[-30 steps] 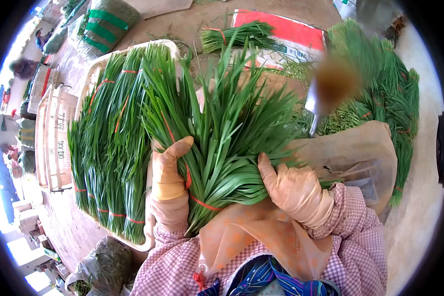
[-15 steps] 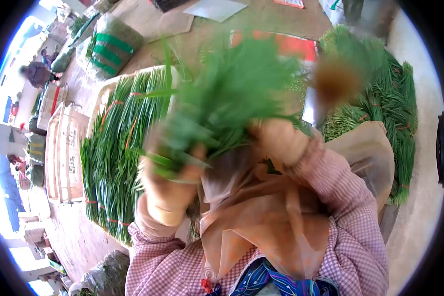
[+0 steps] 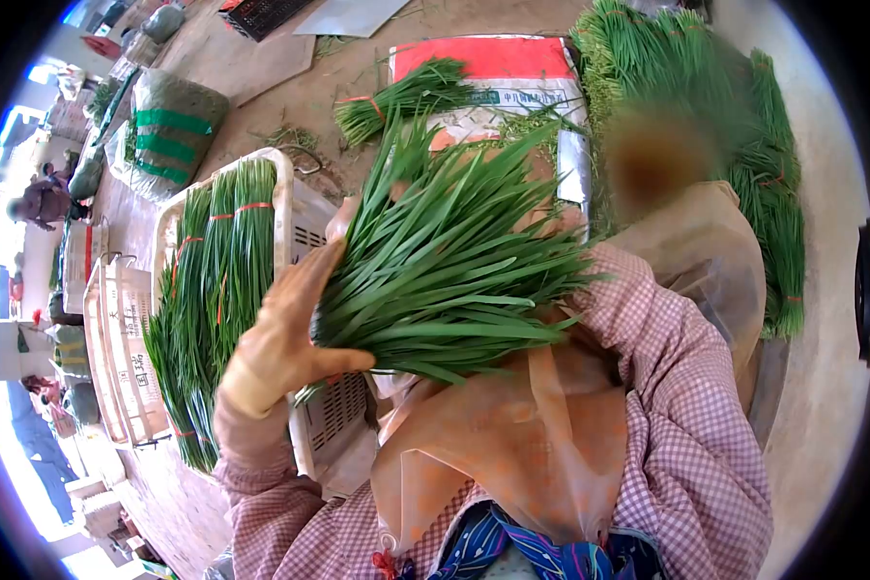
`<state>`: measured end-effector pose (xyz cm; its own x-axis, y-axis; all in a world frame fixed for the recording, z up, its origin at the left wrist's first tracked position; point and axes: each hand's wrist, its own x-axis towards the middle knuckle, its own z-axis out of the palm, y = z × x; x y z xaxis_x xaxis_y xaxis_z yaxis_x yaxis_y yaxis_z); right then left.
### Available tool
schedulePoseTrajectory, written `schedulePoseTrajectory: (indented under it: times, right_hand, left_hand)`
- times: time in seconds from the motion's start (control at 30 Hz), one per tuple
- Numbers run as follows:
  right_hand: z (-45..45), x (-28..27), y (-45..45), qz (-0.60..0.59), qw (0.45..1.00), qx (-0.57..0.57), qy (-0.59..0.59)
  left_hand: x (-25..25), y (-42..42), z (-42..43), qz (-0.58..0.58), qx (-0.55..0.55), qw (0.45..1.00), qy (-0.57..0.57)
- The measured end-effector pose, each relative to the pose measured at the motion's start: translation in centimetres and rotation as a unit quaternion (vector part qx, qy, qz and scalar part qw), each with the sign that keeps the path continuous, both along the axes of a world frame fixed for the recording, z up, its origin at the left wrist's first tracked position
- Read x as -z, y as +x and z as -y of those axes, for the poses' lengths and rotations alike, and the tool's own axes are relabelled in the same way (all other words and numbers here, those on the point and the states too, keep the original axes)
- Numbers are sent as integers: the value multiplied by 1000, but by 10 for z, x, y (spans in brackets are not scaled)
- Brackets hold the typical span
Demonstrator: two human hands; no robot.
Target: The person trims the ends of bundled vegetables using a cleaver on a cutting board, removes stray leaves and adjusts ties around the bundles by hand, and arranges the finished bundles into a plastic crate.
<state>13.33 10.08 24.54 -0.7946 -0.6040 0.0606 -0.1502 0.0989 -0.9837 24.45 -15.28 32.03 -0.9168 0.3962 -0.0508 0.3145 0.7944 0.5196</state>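
A loose, thick bunch of garlic chives is held up in front of my chest, its long flat leaves fanning to the right. My left hand wraps round the left end of the bunch, thumb below and fingers above. My right hand is mostly covered by the leaves; a little of it shows behind them at the right, and the sleeve reaches in under the bunch. Left of my left hand stands a white plastic crate packed with tied bunches of chives.
Ahead on the floor, a tied bunch lies on a red and white sack. Bundles of greens are piled at the right beside the wall. A second crate and a wrapped bale stand left. People are in the far left background.
The chives were blurred by motion and bundled between both hands; now they are sharper and spread to the right. My left hand has shifted left and up. The view has turned slightly.
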Motion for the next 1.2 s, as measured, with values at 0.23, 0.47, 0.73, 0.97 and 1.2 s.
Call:
schedulePoseTrajectory:
  times: [0.23, 0.47, 0.73, 0.97, 1.2]
  right_hand:
    - [-73, -10, -37, -49, 972, 223, 58]
    - [-88, -74, 23, -108, 955, 254, -106]
    - [-17, -40, 57, -579, 790, 33, 199]
    - [-34, -20, 55, -541, 751, 51, 375]
    - [-66, -27, 47, -492, 756, 79, 424]
  left_hand:
    - [31, 2, -3, 51, -54, 990, 122]
    - [36, 1, -4, 69, -89, 983, 148]
    - [36, 12, -23, 24, -125, 971, 204]
    - [35, 31, -21, 42, -110, 927, 357]
    - [30, -10, -56, -56, -208, 954, 210]
